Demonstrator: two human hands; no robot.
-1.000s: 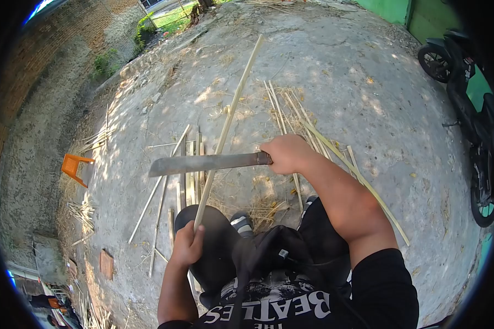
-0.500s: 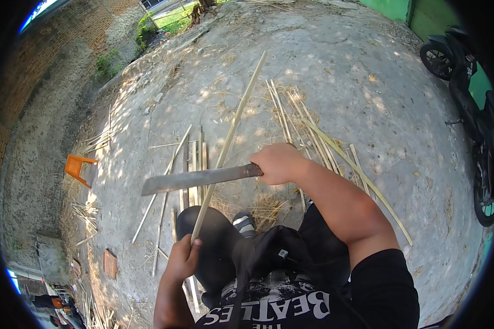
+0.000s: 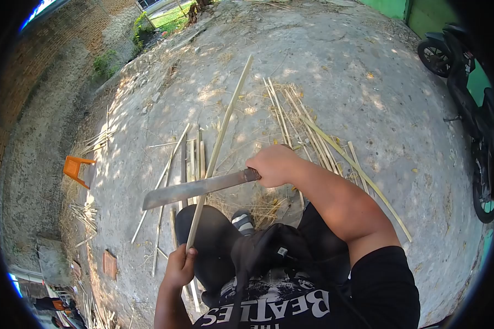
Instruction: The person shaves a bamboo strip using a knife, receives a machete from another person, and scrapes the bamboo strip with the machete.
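Observation:
My left hand [image 3: 180,266] is closed around the lower end of a long, pale bamboo strip [image 3: 225,123], which slants up and away over my knee. In my right hand [image 3: 273,164] is the handle of a machete [image 3: 197,189], its broad, worn blade pointing left. The blade lies across the front of the strip, a little above my left hand; whether its edge touches the strip I cannot tell. Beneath, more bamboo strips [image 3: 192,159] lie on the ground past my left knee.
Another bundle of strips [image 3: 313,131] lies ahead on the right, among shavings [image 3: 266,211]. An orange plastic stool [image 3: 78,169] and a brick [image 3: 110,264] are on the left, near a wall [image 3: 44,126]. A motorcycle [image 3: 466,104] stands at the right.
The far end of the strip has swung slightly left and lower. The machete blade has come down a little along the strip, closer to my left hand, which has also shifted slightly down and left.

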